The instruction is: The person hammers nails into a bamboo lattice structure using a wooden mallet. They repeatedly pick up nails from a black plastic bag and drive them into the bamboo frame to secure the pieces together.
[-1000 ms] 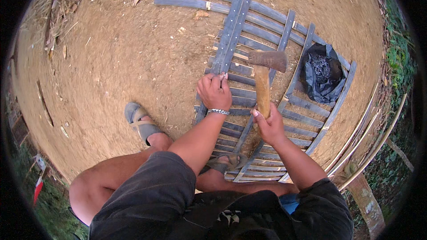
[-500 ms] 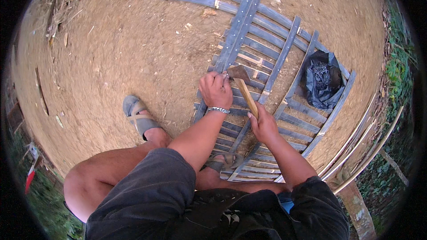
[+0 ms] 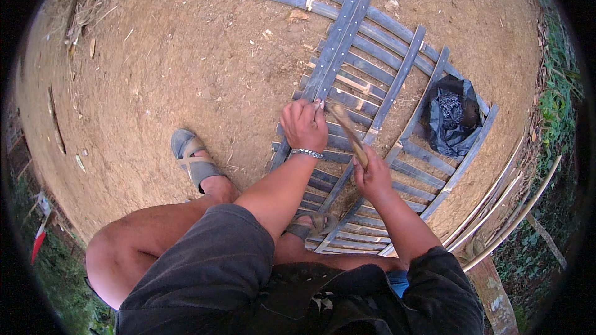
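My left hand (image 3: 304, 126) rests on a dark double slat (image 3: 338, 43) that carries rows of nail heads. Its fingertips are pinched together on what looks like a small nail, mostly covered by the fingers. My right hand (image 3: 374, 178) grips the wooden handle of a hatchet (image 3: 352, 133), just right of the left hand. The hatchet's head is smeared by motion and seen nearly edge-on. Beneath both hands lies a lattice panel (image 3: 392, 96) of dark split slats, probably bamboo, flat on the ground.
A black plastic bag (image 3: 456, 139) of small metal nails sits on the panel's right part. My sandalled left foot (image 3: 197, 158) stands on bare soil, and the other foot (image 3: 305, 226) is at the panel. Long pale poles (image 3: 515, 211) lie at the right, beside green plants.
The hatchet has turned in my right hand, and its head has gone from sharp and broadside to blurred and edge-on. My left hand keeps its pinch on the slat. The view has shifted slightly.
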A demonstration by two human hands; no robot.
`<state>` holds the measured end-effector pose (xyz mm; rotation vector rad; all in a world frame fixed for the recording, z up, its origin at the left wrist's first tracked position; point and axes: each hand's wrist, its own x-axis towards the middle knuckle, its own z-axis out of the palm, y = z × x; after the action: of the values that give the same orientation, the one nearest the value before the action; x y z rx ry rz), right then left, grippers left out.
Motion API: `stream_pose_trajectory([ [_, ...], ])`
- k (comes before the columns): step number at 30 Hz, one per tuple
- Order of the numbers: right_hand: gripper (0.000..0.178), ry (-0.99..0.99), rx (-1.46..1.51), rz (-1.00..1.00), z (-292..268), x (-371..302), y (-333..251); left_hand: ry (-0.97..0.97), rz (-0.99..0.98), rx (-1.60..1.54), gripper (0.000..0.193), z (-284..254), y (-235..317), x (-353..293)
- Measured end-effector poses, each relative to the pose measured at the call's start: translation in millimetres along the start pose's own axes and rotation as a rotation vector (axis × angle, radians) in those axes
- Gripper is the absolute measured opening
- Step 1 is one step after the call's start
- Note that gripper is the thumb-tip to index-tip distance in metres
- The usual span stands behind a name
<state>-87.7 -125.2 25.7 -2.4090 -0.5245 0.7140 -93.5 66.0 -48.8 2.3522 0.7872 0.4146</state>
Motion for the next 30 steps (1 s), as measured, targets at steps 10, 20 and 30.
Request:
stream_pose_trajectory([
  [10, 0.050, 0.000, -0.017, 0.008, 1.2, -0.7, 1.4, 0.007, -0.014, 0.016, 0.013, 2.0, -0.1, 0.2],
  [20, 0.049, 0.021, 0.003, -0.004, 8.8, -1.6, 11.0, -0.005, -0.010, 0.021, 0.012, 0.0, 0.2, 0.5],
  [30, 0.047, 0.058, 0.169, 0.235, -5.3, 5.7, -10.6, -0.053, -0.065, 0.003, 0.019, -3.6, 1.5, -1.4],
])
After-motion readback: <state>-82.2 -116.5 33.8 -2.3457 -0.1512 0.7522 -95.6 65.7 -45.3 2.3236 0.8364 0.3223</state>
